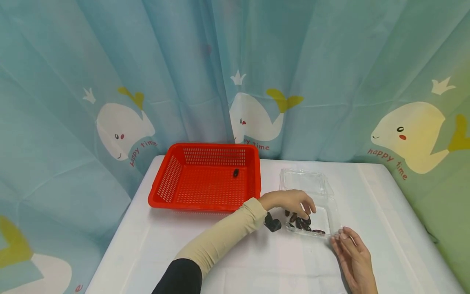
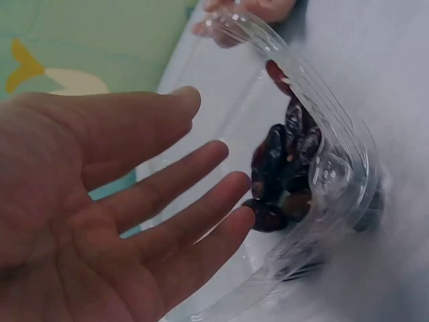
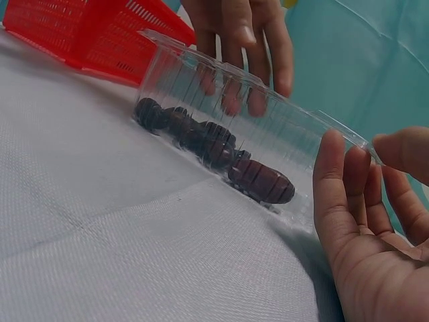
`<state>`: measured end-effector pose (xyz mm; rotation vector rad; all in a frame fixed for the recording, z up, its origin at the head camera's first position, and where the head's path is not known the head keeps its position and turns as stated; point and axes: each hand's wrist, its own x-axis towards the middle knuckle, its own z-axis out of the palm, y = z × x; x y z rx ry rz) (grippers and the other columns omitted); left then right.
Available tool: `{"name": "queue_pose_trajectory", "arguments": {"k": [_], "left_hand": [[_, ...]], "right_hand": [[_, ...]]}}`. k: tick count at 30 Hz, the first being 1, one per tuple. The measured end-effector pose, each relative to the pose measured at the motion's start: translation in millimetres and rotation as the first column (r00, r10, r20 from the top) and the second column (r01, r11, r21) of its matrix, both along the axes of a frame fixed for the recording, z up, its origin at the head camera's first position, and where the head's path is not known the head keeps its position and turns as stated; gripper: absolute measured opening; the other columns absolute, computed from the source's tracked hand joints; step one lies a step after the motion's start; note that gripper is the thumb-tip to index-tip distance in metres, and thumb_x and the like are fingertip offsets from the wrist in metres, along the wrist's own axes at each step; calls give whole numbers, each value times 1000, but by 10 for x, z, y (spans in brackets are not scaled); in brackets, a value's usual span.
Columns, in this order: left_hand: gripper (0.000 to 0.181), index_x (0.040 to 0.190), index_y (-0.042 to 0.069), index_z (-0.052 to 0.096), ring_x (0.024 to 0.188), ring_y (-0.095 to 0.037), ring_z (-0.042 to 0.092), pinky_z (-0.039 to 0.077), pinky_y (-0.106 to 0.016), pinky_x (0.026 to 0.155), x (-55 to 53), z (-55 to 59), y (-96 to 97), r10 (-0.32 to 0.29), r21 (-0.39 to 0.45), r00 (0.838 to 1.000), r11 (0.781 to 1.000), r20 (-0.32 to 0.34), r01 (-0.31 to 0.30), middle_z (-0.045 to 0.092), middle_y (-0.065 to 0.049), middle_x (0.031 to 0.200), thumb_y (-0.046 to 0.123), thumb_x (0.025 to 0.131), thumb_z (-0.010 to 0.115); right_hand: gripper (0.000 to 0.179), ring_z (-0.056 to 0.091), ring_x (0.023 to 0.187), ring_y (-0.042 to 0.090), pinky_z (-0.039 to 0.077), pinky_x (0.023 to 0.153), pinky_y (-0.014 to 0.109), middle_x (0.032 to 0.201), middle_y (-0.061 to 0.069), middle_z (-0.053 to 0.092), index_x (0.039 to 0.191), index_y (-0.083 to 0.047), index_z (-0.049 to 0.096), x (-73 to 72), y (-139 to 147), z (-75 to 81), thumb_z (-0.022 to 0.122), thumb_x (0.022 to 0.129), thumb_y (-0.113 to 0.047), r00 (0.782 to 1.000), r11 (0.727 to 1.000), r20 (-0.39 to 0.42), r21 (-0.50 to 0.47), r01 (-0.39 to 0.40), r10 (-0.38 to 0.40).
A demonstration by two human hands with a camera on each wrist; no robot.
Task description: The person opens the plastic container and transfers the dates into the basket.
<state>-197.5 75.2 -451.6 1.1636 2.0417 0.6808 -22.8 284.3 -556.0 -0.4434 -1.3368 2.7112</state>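
A clear plastic clamshell box (image 1: 332,212) lies with its lid (image 1: 304,181) folded back. Several dark brown dates (image 2: 271,161) are gathered along its near left side. My left hand (image 1: 293,201) reaches into the box from above, fingers apart and loosely extended, fingertips close to the dates, holding none. In the left wrist view I cannot tell whether a fingertip touches a date. My right hand (image 1: 354,257) pinches the near right corner of the box between thumb and fingers. A single date (image 1: 236,172) lies in the red plastic basket (image 1: 205,206), left of the box.
A white cloth covers the table (image 1: 154,253). Behind it hangs a blue-green curtain (image 1: 205,81) with whale prints. Under my left wrist there is a small black object (image 1: 272,222), beside the box. My left forearm crosses in front of the basket.
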Motion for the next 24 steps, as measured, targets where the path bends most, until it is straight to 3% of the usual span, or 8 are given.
{"name": "queue_pose_trajectory", "arguments": {"k": [7,13,24], "left_hand": [[35,132,5,69,90,-16,74,57,-22,75,-17,-78,113,-7,-101,999,995,39,11,74,-8,125,7,97,71],[33,130,5,71,100,-8,69,51,-14,78,-16,-108,171,-19,-121,1000,992,-6,18,75,-7,124,7,97,72],[26,122,2,75,96,-8,69,60,-25,74,-24,-127,201,-45,-127,998,991,41,50,77,-9,118,3,96,72]], "right_hand": [[26,69,101,6,58,98,22,110,-5,65,126,-16,61,-2,-1,6,52,107,-1,1000,1000,9,16,3,-3],[26,68,102,4,57,98,21,111,-7,63,127,-17,60,-3,0,-4,53,107,-3,1000,999,30,53,2,-3],[26,68,101,7,58,97,23,111,-5,64,125,-15,61,-1,5,-21,50,107,1,1000,1000,-18,11,0,0]]}}
